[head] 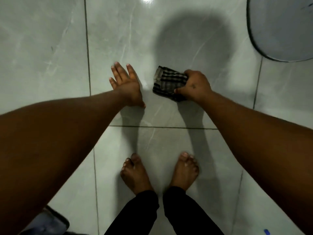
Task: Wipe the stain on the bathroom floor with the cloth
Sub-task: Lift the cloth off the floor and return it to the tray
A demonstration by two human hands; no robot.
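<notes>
Bare feet (159, 172) stand nearest the camera on the pale tiled floor (50, 56), toes pointing forward, with both arms reaching out beyond them. Past the grout line, the left hand (126, 85) is spread wide and empty, fingers fanned, palm low over the tile or resting on it; which, I cannot tell. Just right of it, apart by a strip of bare tile, the right hand (193, 86) grips the checked cloth (167, 80) at its right end, fingers curled over the fabric. The cloth lies bunched, its long axis running from near-right to far-left, free end toward the left hand. No stain shows clearly; judging by the cloth, wiping falls to the right hand.
</notes>
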